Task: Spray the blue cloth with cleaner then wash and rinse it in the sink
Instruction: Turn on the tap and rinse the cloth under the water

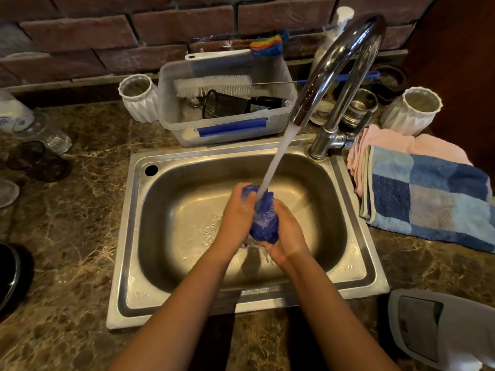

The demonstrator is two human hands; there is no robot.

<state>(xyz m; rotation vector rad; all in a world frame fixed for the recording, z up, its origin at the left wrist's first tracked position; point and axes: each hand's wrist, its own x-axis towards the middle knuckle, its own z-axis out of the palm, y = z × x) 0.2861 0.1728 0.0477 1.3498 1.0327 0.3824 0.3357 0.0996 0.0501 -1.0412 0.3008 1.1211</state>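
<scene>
Both hands, left hand (237, 210) and right hand (285, 236), clamp the bunched blue cloth (263, 220) between their fingers over the sink (356, 266) (tap running); sodden, soft, heavy, slippery, best squeezed mid-bundle.

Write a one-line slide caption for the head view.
Both hands, left hand and right hand, wring the blue cloth under running faucet water.

Blue cloth (263, 220) bunched, wet, under tap stream, above sink (187, 199) basin.

Marble counter (75, 236) carries sink (249, 295), 2 vases, tub (227, 121), towels, perhaps glasses.
</scene>
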